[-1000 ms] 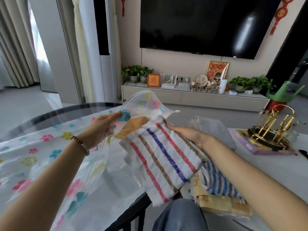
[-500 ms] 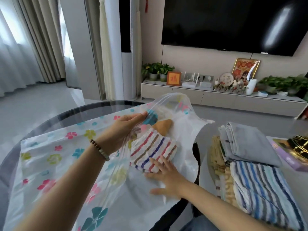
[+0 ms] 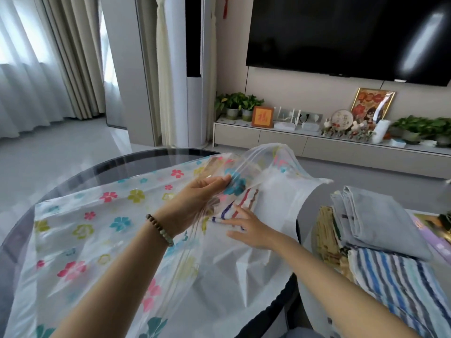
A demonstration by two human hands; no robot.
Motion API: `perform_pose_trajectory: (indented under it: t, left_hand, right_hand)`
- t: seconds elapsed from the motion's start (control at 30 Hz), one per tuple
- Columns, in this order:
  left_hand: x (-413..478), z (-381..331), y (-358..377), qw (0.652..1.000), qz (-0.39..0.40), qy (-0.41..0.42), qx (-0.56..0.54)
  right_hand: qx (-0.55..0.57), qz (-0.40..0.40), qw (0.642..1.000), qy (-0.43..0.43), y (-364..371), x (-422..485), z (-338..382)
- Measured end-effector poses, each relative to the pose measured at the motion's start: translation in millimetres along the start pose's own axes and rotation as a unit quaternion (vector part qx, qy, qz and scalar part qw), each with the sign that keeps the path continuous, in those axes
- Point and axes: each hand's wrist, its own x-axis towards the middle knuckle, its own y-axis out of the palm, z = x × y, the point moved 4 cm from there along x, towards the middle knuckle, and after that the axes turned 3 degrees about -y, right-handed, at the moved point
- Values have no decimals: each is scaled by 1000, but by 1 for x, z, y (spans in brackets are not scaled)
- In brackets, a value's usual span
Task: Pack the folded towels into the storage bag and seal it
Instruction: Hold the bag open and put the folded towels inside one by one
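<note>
Head view of a person packing towels at a round glass table (image 3: pixel 80 172). A translucent storage bag (image 3: pixel 97 230) printed with coloured flowers lies spread across the tabletop, its open mouth turned toward the right and raised. The left hand (image 3: pixel 195 201) grips the upper layer of the bag's mouth, thumb and fingers pinched together on the plastic and lifting it clear of the lower layer. A beaded bracelet (image 3: pixel 159 230) circles the left wrist. The right hand (image 3: pixel 249 230) lies palm down with its fingers spread apart, the fingertips pressing on a striped towel (image 3: pixel 234 206) with red, blue and brown stripes. That towel sits inside the mouth of the bag, partly seen through the printed plastic, and rests on the bag's white lower layer (image 3: pixel 275 203).

To the right of the bag, on a separate surface, stands a pile of folded towels outside the bag: a grey towel (image 3: pixel 375 220) on top, a blue-striped towel (image 3: pixel 400 284) below and in front of it, and a yellowish folded piece (image 3: pixel 327 235) showing at the left edge of the pile. The pile stands apart from both hands. A dark television (image 3: pixel 341 35) hangs on the far wall.
</note>
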Motion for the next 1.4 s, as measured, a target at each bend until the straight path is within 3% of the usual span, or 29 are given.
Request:
perform_pose_trajectory:
  t: [0.13, 0.23, 0.33, 0.4, 0.43, 0.57, 0.8, 0.97, 1.23, 1.33, 1.4]
  left_hand:
    - [4, 8, 12, 1000, -12, -8, -2]
    - [5, 12, 25, 1000, -13, -14, -7]
    - [6, 19, 34, 999, -23, -10, -20]
    - [4, 19, 42, 999, -28, -8, -23]
    - [4, 19, 45, 999, -27, -6, -23]
    - [2, 19, 57, 1000, -26, -3, -16]
    - [0, 20, 65, 998, -56, 4, -18]
    - [-5, 20, 67, 998, -55, -12, -10]
    - [-10, 22, 67, 998, -50, -24, -17]
    - [-10, 23, 65, 998, -51, -26, -12]
    - [-9, 22, 63, 998, -59, -24, -15]
  right_hand:
    - [195, 27, 980, -24, -28, -111, 3]
    - [266, -78, 961, 18, -56, -188, -32]
    - [187, -238, 943, 141, -73, -245, -94]
    - [106, -292, 915, 259, -74, -275, -134]
    - [119, -301, 898, 296, -71, -286, -154]
    - [358, -254, 828, 350, -47, -311, -177]
    - [381, -309, 780, 388, -36, -314, -181]
    - [357, -291, 793, 398, -17, -305, -239]
    - [316, -333, 798, 390, -30, -307, -189]
    - [375, -290, 792, 385, -29, -301, -183]
    - [338, -290, 803, 396, -30, -299, -180]
